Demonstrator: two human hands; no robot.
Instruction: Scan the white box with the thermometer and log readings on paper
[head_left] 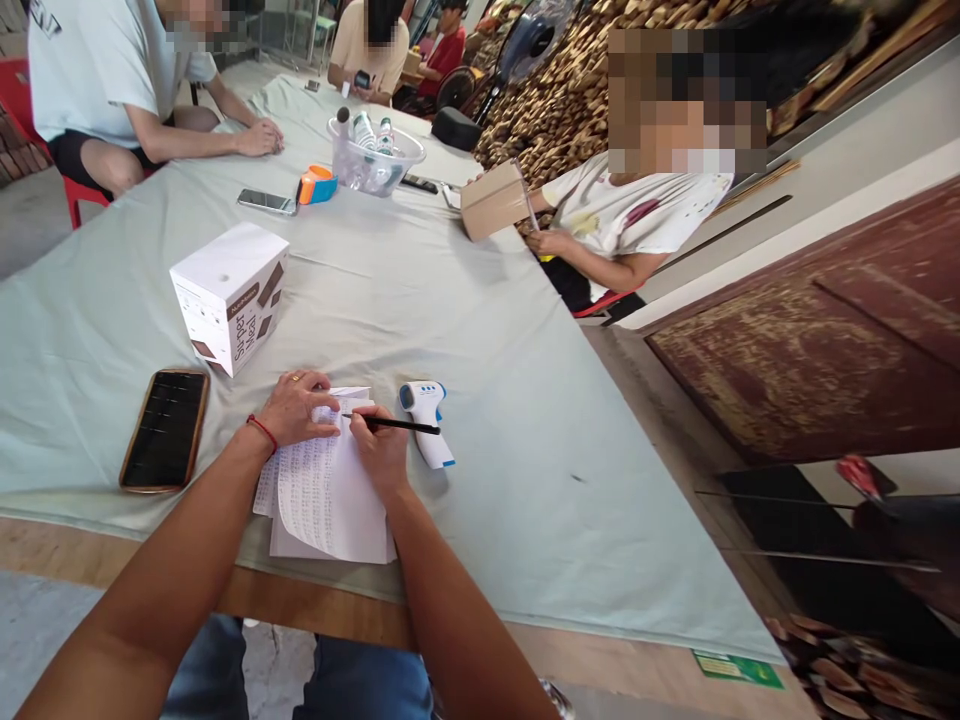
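My right hand grips a black pen, its tip near the top of a stack of paper sheets covered with lines of handwriting. Across the upper left of those sheets lies my left hand, palm down with fingers spread, a ring on one finger and a red cord at the wrist. Just right of my right hand rests a white and blue infrared thermometer. A smartphone in a brown case lies to the left, and behind it stands a white box marked "Super Meal".
A pale green cloth covers the table. Farther back are a clear plastic basin holding bottles, an orange and blue object and another phone. One person sits at the left; another at the right holds a cardboard box. More people sit behind.
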